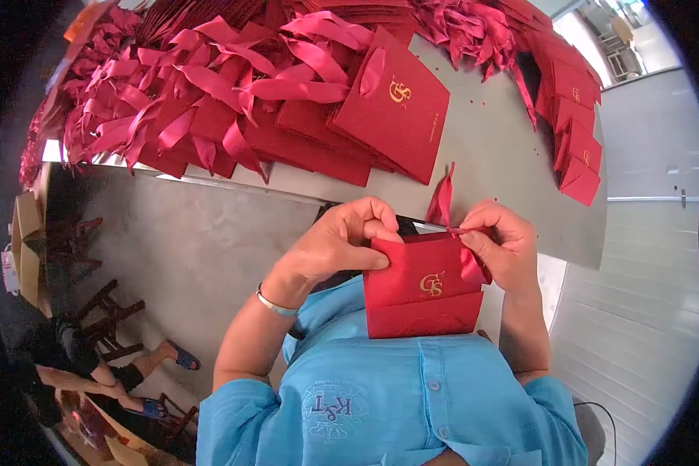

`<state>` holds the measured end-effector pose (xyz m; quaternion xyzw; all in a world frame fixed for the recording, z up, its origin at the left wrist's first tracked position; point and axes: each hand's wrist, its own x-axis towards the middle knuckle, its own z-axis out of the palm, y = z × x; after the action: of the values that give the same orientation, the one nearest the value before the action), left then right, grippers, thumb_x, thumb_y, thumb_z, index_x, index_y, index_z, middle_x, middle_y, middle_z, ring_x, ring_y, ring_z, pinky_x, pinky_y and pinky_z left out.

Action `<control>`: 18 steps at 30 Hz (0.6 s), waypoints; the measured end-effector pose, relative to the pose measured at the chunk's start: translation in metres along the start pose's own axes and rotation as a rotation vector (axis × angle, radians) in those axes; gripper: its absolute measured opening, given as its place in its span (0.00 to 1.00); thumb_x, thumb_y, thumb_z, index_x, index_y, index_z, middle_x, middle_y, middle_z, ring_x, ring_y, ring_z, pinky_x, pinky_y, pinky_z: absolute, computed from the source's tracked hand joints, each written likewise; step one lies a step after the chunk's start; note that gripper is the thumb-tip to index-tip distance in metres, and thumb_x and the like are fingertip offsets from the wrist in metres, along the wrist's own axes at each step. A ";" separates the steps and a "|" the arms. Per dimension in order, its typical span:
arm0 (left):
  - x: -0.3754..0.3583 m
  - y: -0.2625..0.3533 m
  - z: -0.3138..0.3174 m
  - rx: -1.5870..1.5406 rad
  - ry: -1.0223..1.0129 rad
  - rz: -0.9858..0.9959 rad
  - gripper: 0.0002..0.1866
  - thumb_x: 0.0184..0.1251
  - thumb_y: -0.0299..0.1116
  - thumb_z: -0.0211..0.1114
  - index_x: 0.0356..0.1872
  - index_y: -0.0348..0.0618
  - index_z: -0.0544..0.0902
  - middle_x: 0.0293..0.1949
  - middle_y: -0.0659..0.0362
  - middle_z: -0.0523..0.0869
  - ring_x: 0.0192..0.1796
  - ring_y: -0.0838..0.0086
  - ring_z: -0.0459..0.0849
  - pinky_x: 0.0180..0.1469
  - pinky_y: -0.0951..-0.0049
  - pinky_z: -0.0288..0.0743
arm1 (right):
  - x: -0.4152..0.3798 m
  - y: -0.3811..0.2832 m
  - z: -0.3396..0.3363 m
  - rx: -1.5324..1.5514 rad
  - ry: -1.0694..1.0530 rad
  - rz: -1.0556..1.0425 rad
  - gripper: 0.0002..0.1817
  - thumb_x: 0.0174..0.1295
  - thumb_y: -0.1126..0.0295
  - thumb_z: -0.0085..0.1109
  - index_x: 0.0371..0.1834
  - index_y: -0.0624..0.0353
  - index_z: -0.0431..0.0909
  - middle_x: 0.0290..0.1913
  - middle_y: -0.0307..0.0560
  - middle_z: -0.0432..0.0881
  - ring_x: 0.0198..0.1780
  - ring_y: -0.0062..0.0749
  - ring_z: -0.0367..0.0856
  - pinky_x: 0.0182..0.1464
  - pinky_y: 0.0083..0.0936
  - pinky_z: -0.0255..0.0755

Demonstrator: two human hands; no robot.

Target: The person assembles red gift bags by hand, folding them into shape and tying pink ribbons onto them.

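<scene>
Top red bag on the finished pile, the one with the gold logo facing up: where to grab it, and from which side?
Probably by the ribbon handle loop at the top edge of the red bag, coming from the far side of the table. The bag lies flat on the stack, so its faces offer no pinch; the loop stands proud and free. Its bare lower edge, overhanging the pile, is the alternative.

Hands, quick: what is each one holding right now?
Left hand: closed on the top edge of the red paper bag.
Right hand: fingers pinching the red ribbon at the bag's top corner.
</scene>
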<state>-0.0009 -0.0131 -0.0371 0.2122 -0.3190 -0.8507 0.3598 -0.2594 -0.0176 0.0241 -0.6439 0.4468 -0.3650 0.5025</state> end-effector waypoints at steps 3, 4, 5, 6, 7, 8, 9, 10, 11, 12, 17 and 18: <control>0.000 0.015 0.009 0.191 -0.030 -0.055 0.21 0.48 0.10 0.66 0.45 0.37 0.76 0.41 0.59 0.85 0.44 0.79 0.82 0.48 0.79 0.75 | 0.001 -0.007 0.000 -0.055 -0.007 -0.039 0.05 0.56 0.79 0.65 0.33 0.66 0.77 0.33 0.43 0.78 0.36 0.24 0.73 0.39 0.18 0.66; 0.001 0.017 0.010 0.191 -0.030 -0.054 0.21 0.48 0.10 0.66 0.45 0.37 0.76 0.41 0.59 0.85 0.44 0.79 0.82 0.48 0.79 0.75 | 0.001 -0.011 0.000 -0.064 -0.005 -0.061 0.06 0.56 0.79 0.66 0.32 0.66 0.77 0.32 0.44 0.78 0.36 0.26 0.73 0.39 0.19 0.66; 0.002 0.018 0.012 0.201 -0.045 -0.052 0.20 0.48 0.11 0.66 0.44 0.37 0.76 0.41 0.60 0.84 0.44 0.80 0.82 0.49 0.79 0.75 | 0.001 -0.013 0.001 -0.072 -0.004 -0.084 0.06 0.56 0.78 0.66 0.32 0.66 0.77 0.32 0.44 0.78 0.35 0.27 0.72 0.39 0.20 0.65; 0.002 0.019 0.014 0.211 -0.059 -0.050 0.19 0.49 0.11 0.67 0.44 0.37 0.77 0.42 0.60 0.84 0.44 0.80 0.81 0.49 0.79 0.75 | 0.001 -0.013 0.000 -0.071 -0.006 -0.087 0.06 0.56 0.78 0.66 0.32 0.66 0.77 0.32 0.44 0.78 0.35 0.27 0.72 0.39 0.20 0.65; 0.003 0.018 0.015 0.211 -0.058 -0.049 0.19 0.49 0.11 0.67 0.44 0.37 0.77 0.42 0.60 0.84 0.44 0.80 0.81 0.49 0.79 0.75 | 0.001 -0.013 -0.001 -0.085 -0.001 -0.131 0.06 0.55 0.78 0.67 0.33 0.65 0.79 0.32 0.44 0.79 0.35 0.26 0.74 0.38 0.20 0.66; 0.003 0.017 0.018 0.185 -0.029 -0.008 0.19 0.49 0.11 0.67 0.44 0.37 0.77 0.42 0.60 0.83 0.45 0.80 0.81 0.49 0.79 0.75 | 0.001 -0.013 -0.003 -0.099 0.006 -0.175 0.06 0.53 0.79 0.67 0.33 0.64 0.80 0.33 0.43 0.80 0.35 0.25 0.75 0.37 0.19 0.67; 0.003 0.015 0.020 0.158 -0.001 0.033 0.20 0.49 0.11 0.67 0.44 0.37 0.77 0.42 0.61 0.83 0.45 0.80 0.81 0.50 0.79 0.75 | 0.000 -0.012 -0.003 -0.099 0.006 -0.173 0.06 0.53 0.79 0.67 0.33 0.64 0.80 0.33 0.43 0.80 0.35 0.25 0.75 0.37 0.19 0.67; 0.003 0.014 0.020 0.156 -0.001 0.031 0.20 0.49 0.11 0.67 0.44 0.37 0.77 0.42 0.61 0.83 0.45 0.80 0.81 0.50 0.79 0.75 | -0.001 -0.011 -0.004 -0.094 0.019 -0.164 0.06 0.53 0.79 0.67 0.33 0.64 0.80 0.33 0.44 0.80 0.35 0.26 0.75 0.38 0.20 0.67; 0.002 0.012 0.019 0.136 0.013 0.039 0.20 0.49 0.11 0.67 0.45 0.37 0.77 0.41 0.61 0.83 0.46 0.80 0.81 0.50 0.79 0.75 | -0.002 -0.010 -0.004 -0.089 0.031 -0.154 0.06 0.53 0.79 0.67 0.33 0.64 0.80 0.33 0.44 0.80 0.35 0.27 0.76 0.38 0.21 0.67; 0.001 0.010 0.019 0.116 0.029 0.048 0.21 0.48 0.11 0.67 0.45 0.37 0.77 0.41 0.61 0.82 0.46 0.79 0.81 0.50 0.79 0.75 | -0.002 -0.009 -0.003 -0.088 0.030 -0.152 0.06 0.53 0.79 0.67 0.33 0.64 0.80 0.33 0.44 0.80 0.35 0.27 0.76 0.38 0.21 0.67; -0.001 0.005 0.017 0.066 0.052 0.057 0.21 0.46 0.10 0.68 0.42 0.39 0.76 0.40 0.60 0.83 0.46 0.79 0.81 0.51 0.79 0.76 | -0.001 -0.006 -0.003 -0.068 0.021 -0.174 0.06 0.53 0.79 0.67 0.32 0.65 0.80 0.33 0.44 0.80 0.35 0.26 0.75 0.37 0.20 0.67; -0.001 0.004 0.017 0.048 0.048 0.061 0.21 0.46 0.09 0.69 0.41 0.39 0.76 0.40 0.60 0.83 0.46 0.79 0.81 0.51 0.79 0.76 | -0.001 -0.005 -0.003 -0.067 0.021 -0.174 0.06 0.53 0.79 0.67 0.32 0.65 0.80 0.33 0.44 0.80 0.35 0.26 0.75 0.37 0.20 0.67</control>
<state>-0.0082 -0.0082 -0.0223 0.2314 -0.3367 -0.8262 0.3879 -0.2612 -0.0173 0.0297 -0.6929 0.4066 -0.3986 0.4423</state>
